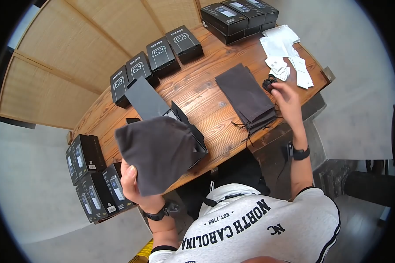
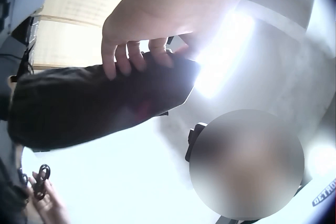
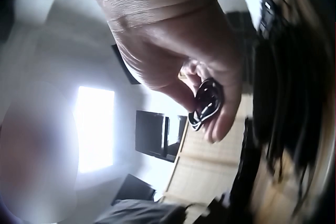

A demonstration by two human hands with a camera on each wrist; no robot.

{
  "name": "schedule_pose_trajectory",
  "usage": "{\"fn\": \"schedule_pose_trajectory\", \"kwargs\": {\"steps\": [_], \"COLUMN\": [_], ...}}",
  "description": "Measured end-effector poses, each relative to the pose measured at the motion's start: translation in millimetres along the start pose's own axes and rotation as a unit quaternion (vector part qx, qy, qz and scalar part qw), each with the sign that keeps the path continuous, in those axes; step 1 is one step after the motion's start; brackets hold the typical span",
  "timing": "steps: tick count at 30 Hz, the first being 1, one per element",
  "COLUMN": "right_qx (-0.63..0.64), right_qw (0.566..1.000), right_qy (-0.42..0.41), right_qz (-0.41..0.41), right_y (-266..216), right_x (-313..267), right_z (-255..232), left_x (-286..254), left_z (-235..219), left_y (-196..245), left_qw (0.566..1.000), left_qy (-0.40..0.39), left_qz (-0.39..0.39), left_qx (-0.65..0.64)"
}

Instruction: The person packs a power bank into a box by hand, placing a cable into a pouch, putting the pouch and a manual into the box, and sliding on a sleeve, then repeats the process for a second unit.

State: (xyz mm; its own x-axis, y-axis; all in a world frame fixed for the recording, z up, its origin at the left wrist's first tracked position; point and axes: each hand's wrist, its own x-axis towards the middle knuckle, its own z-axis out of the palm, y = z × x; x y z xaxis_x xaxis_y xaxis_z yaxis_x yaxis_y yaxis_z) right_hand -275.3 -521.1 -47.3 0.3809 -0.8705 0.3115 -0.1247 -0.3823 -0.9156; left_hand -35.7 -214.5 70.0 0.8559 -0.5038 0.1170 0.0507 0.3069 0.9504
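My left hand (image 1: 131, 182) grips a dark grey cloth pouch (image 1: 158, 153) by its near-left edge, thumb on top. In the left wrist view the fingers bend over the edge of that pouch (image 2: 105, 100), which looks bulky; its contents are hidden. Behind the pouch stands an opened black box (image 1: 196, 139), its grey lid flap (image 1: 148, 100) folded back. My right hand (image 1: 289, 105) pinches a coiled black cable (image 3: 209, 98) between thumb and fingers, above the table's right side. Just left of this hand lies a stack of dark drawstring pouches (image 1: 245, 96), cords hanging off the near edge.
Several closed black boxes (image 1: 162, 53) line the table's far-left edge. More are stacked at the far end (image 1: 239, 19) and at the left corner (image 1: 94, 184). White paper slips (image 1: 280, 41) lie at the far right of the wooden table (image 1: 206, 94).
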Motion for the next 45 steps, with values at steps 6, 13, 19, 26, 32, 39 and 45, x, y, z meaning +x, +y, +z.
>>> {"fn": "schedule_pose_trajectory", "kwargs": {"steps": [6, 13, 19, 26, 32, 39, 45], "right_qx": [-0.305, -0.197, 0.233, 0.194, -0.305, 0.013, 0.163], "right_qw": [0.948, 0.973, 0.855, 0.960, 0.942, 0.966, 0.894], "right_qy": [0.053, -0.025, -0.462, -0.165, -0.103, -0.253, -0.406], "right_qz": [-0.072, -0.114, -0.039, 0.117, -0.091, -0.041, 0.094], "right_y": [36.5, -33.2, -108.3, -60.5, -8.2, -39.0, -23.9], "right_x": [25.0, 8.9, -30.1, 24.4, 40.8, 22.5, -0.8], "right_z": [-10.0, 9.5, 42.9, 32.5, 31.5, 109.1, 215.6], "left_x": [-4.3, -14.3, -1.0, 8.4, 1.1, -12.1, -10.8], "left_z": [-9.1, 14.6, 21.0, -12.6, -59.0, -81.1, -54.7], "left_y": [-5.3, 4.9, -13.7, -38.5, -64.0, -112.2, -107.2], "left_qw": [0.992, 0.986, 0.931, 0.988, 0.966, 0.982, 0.946], "left_qy": [-0.097, -0.032, -0.238, -0.153, 0.008, 0.020, -0.110], "left_qz": [-0.063, -0.133, -0.251, -0.026, 0.132, -0.042, 0.038], "left_qx": [-0.058, -0.091, -0.120, -0.024, 0.224, 0.181, 0.301]}}
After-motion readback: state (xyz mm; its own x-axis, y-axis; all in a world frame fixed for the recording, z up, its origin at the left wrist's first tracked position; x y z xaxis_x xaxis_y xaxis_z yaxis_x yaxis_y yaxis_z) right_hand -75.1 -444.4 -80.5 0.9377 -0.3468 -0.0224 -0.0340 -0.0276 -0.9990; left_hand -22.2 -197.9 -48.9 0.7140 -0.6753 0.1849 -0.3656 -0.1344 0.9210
